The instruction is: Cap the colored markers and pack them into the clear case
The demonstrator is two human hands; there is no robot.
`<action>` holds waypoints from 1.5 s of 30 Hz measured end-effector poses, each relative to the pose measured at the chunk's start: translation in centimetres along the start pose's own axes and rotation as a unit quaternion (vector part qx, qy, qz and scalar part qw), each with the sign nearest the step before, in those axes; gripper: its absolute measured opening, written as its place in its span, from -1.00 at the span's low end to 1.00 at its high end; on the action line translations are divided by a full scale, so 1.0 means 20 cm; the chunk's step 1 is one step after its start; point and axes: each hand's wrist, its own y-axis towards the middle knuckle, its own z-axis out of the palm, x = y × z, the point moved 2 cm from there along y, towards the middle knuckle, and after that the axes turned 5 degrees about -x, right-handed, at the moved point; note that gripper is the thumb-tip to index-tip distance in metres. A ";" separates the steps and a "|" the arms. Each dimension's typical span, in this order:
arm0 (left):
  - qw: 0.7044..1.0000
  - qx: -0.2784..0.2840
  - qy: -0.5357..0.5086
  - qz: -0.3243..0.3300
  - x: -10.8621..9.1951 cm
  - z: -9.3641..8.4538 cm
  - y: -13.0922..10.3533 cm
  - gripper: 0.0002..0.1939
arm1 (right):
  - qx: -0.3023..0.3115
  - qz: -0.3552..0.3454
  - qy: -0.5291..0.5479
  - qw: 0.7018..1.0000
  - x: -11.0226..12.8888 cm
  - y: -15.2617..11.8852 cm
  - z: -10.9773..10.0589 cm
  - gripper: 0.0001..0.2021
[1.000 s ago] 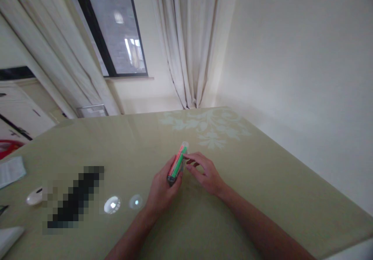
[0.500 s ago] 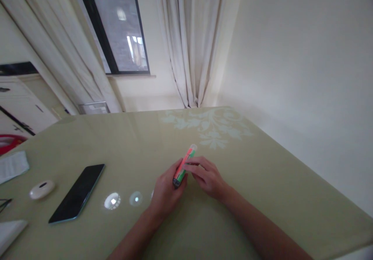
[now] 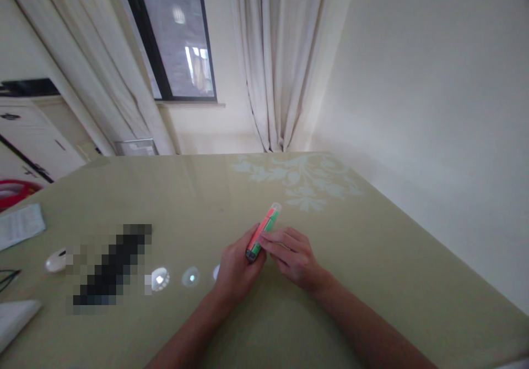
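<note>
My left hand [image 3: 240,263] is closed around a slim stick, pink-red on one side and green on the other [image 3: 270,220], with a clear far end and a dark near end. It slants up and to the right above the table. From the right, the fingertips of my right hand [image 3: 294,256] press on the stick's green side, close to its middle. My right thumb is mostly hidden. Whether the stick is one piece or two slim pieces side by side, I cannot make out.
The pale green table [image 3: 198,193] carries a blurred dark phone [image 3: 109,270] on the left. Near it lie a white rounded thing [image 3: 55,261], a paper [image 3: 20,227] and a white object's corner [image 3: 16,316]. A wall [image 3: 433,110] borders the right side.
My right fingers have slid slightly down along the stick toward its near end. My left hand keeps its hold. The view has shifted a little.
</note>
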 end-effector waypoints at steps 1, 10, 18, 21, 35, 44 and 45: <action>1.000 -0.002 0.001 -0.001 0.00 0.00 0.00 -0.50 | -0.003 0.003 0.004 1.000 0.00 0.00 0.01 -0.52; 1.000 -0.007 0.002 0.005 -0.01 0.00 0.00 -0.51 | -0.016 -0.008 0.001 1.000 0.01 0.00 0.01 -0.52; 1.000 -0.014 0.009 0.003 0.01 0.01 0.00 -0.47 | 0.006 0.023 0.021 0.999 -0.02 -0.02 0.00 -0.54; 1.000 -0.014 0.005 -0.004 0.01 0.01 0.00 -0.48 | 0.008 0.020 0.019 1.000 -0.01 -0.02 -0.01 -0.52; 1.000 -0.013 0.001 -0.010 0.01 0.00 0.00 -0.47 | -0.016 0.007 0.018 1.000 0.01 -0.01 0.01 -0.56; 1.000 -0.013 0.005 -0.023 0.00 0.00 0.01 -0.47 | 0.009 0.020 -0.003 1.000 0.01 0.00 0.01 -0.54; 0.999 -0.015 0.010 -0.027 0.00 -0.01 0.01 -0.47 | 0.015 0.021 -0.006 1.000 0.01 -0.01 0.01 -0.53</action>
